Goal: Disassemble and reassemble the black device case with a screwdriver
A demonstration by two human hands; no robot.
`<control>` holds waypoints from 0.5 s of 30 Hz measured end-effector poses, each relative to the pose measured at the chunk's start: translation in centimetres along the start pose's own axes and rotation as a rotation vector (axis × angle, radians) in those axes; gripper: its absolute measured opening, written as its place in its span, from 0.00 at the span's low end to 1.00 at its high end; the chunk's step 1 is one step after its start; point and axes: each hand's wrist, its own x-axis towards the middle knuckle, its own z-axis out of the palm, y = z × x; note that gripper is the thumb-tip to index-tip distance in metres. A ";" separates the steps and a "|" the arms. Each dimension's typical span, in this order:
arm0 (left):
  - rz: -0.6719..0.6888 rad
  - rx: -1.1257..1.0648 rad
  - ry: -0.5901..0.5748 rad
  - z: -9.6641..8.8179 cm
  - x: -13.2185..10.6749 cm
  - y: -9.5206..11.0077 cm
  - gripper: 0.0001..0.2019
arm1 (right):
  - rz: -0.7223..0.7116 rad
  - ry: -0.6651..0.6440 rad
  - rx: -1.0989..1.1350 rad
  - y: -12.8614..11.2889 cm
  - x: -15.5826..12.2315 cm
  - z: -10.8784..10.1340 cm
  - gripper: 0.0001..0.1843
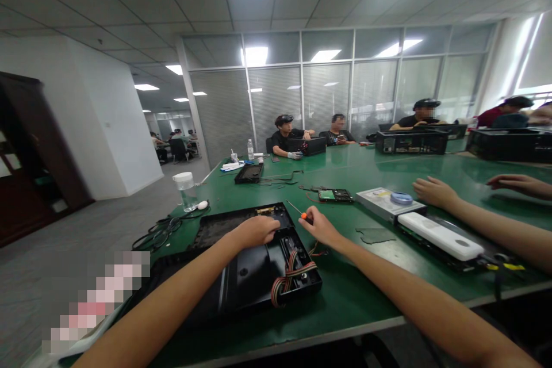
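In the head view a black device casing (245,270) lies opened out in front of me, with striped ribbon wires (297,271) bundled at its right end. My left hand (257,231) is over the casing, fingers curled together and pointing down; whatever they pinch is hidden. Just beyond the casing's right edge, my right hand (319,225) grips a screwdriver (304,216) by its orange handle. The thin metal shaft points up and left, away from my palm, its tip above the casing's far right corner and apart from any screw I can see.
On the green table (336,299), a silver drive box (383,201) carries a blue tape roll (401,198), beside a white device (440,236). A circuit board (335,195), a jar (185,191) and black cables (161,230) lie around. A neighbour's hands (435,191) rest at right; people sit opposite.
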 end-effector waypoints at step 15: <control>-0.062 -0.151 0.213 4.8 1.4 0.8 0.09 | -0.073 0.006 0.080 1.7 0.4 -0.4 0.11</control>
